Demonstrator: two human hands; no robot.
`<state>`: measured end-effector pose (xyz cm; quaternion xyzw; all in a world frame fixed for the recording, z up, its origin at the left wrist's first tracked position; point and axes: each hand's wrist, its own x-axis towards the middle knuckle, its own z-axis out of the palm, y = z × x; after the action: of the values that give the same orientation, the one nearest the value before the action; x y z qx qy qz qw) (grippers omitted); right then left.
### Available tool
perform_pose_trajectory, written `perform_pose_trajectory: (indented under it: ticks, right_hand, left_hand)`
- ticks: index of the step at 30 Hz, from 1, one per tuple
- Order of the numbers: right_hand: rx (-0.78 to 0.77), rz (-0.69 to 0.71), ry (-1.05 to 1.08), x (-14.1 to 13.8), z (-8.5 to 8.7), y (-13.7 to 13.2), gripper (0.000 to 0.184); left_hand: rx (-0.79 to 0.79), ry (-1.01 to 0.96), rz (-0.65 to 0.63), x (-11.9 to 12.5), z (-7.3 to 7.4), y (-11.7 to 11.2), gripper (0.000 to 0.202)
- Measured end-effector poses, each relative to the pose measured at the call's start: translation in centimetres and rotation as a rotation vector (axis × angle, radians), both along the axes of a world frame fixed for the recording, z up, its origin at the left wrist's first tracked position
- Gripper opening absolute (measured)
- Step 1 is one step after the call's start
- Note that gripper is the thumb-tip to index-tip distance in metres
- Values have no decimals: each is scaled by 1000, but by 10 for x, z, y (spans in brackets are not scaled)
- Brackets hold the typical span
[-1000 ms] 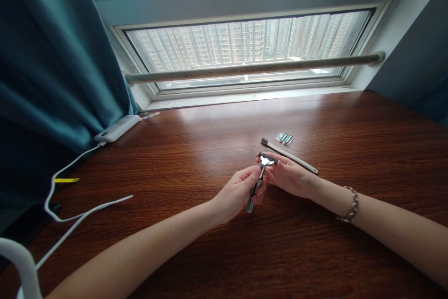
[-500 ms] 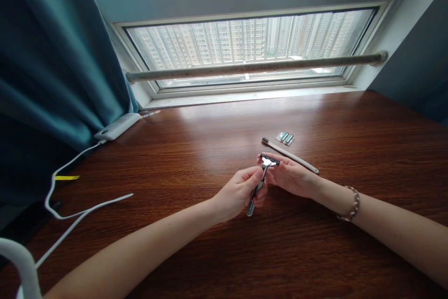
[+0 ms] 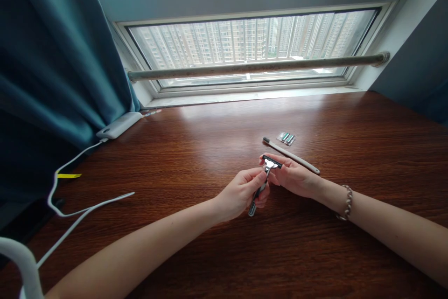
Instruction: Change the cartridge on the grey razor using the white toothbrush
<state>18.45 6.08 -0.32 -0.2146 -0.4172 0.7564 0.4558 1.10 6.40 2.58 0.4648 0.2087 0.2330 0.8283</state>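
A razor [image 3: 269, 164] with a dark head, a shiny metal neck and a grey-black handle is held above the table, its head pointing up and away from me. My left hand [image 3: 241, 192] is closed round the handle, thumb on top, and the handle's end sticks out below the fingers. At the razor's head, my right hand [image 3: 296, 177] grips with its fingertips at the far side and its thumb near the right end. Part of those fingers is hidden behind the head. Just beyond, a toothbrush [image 3: 292, 155] with dark bristles and a pale handle lies slantwise.
A clear pack of blade cartridges [image 3: 286, 138] lies behind the toothbrush on the brown wooden table [image 3: 196, 149]. At the left are a white power strip [image 3: 119, 125], a white cable [image 3: 72, 215] and a blue curtain [image 3: 63, 52]. A metal rail [image 3: 259, 66] crosses the window.
The whole view has shifted very slightly. Both hands keep the same hold on the razor, with no other visible movement.
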Motion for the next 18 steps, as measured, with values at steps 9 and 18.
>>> perform_pose_trajectory:
  ticks: [9,18]
  right_hand:
    - [29,-2,-6,2,-4,2,42]
    - [-9,-7,99,-2,3,0,37]
  left_hand:
    - [-45,2,-27,-3,1,2,28]
    - [-1,-18,25,-1,-1,2,28]
